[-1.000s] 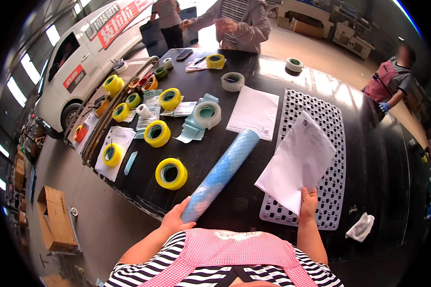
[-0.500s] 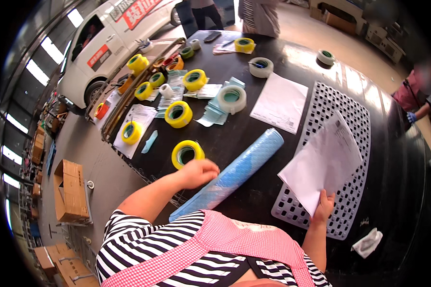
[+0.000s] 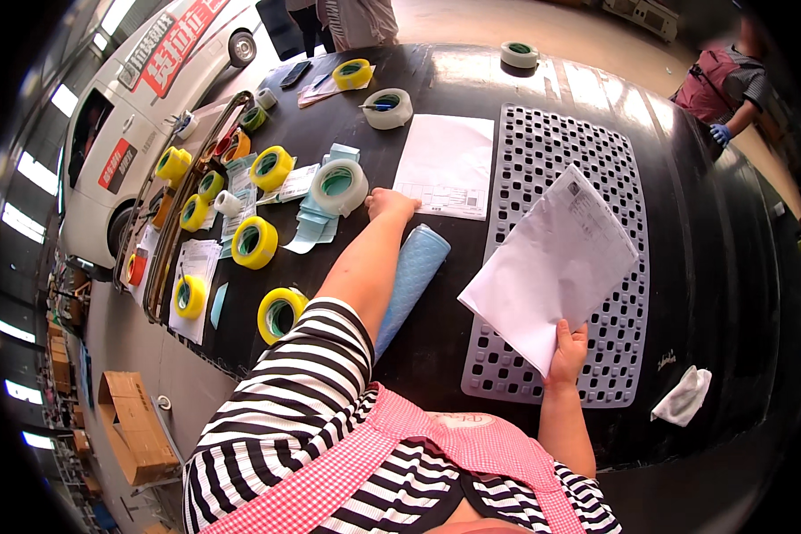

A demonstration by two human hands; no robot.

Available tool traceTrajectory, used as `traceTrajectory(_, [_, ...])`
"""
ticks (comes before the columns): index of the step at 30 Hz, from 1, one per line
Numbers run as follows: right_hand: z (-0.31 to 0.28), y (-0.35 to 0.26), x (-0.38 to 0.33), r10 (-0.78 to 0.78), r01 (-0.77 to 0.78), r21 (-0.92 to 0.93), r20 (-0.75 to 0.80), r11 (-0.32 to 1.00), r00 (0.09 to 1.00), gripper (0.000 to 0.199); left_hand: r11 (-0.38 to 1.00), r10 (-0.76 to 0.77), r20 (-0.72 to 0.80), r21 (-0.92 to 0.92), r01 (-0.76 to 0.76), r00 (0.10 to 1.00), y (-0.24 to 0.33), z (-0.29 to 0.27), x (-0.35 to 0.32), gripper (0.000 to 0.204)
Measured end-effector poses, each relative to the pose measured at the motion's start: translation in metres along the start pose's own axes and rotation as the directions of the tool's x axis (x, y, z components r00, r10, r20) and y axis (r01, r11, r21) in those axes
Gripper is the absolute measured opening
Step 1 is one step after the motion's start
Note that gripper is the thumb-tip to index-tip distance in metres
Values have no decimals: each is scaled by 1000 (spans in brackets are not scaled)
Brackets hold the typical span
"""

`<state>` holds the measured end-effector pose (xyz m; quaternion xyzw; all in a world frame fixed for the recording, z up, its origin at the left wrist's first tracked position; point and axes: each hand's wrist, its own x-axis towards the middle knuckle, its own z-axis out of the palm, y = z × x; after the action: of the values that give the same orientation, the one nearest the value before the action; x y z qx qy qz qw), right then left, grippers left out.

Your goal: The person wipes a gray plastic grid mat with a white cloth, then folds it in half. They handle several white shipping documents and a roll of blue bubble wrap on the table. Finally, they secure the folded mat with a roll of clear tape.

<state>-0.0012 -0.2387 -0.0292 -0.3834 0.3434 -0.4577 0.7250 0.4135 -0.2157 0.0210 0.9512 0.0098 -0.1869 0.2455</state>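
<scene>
Head view: left hand (image 3: 390, 203) at centre frame, arm stretched up from the lower edge, fingers curled down on the black table (image 3: 730, 267); whether it grips anything cannot be told. It sits just above the top end of a blue roll (image 3: 411, 280), which lies tilted beside the forearm, and between a white tape roll (image 3: 338, 185) to its left and a flat white sheet (image 3: 445, 165) to its right. Right hand (image 3: 568, 351) at lower centre right, closed on the lower corner of a paper bundle (image 3: 552, 267) held up over a white perforated mat (image 3: 587, 196). White cloth (image 3: 682, 396) lies crumpled at lower right, apart from the mat. Pale blue labels (image 3: 316, 222) lie under and beside the white tape roll. Yellow tape rolls at left: one nearest the striped sleeve (image 3: 279, 313), one above it (image 3: 254, 242), more toward upper left. Another white roll (image 3: 388, 108) at upper centre, a small one (image 3: 519, 54) at top. White van (image 3: 125, 116) fills the upper left; cardboard box (image 3: 138, 425) on the floor at lower left. Another person (image 3: 725, 84) in a gloved hand stands at upper right.
</scene>
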Motion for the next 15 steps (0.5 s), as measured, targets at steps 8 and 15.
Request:
traceTrajectory(8, [4, -8, -3, 54, -57, 106, 35, 993, 998, 31, 896, 445, -63, 45, -443, 893, 7, 18, 30, 26])
traceTrajectory(15, [-5, 0, 3, 47, -47, -10, 43, 999, 998, 31, 255, 861, -111, -750, -610, 497, 23, -137, 22, 31])
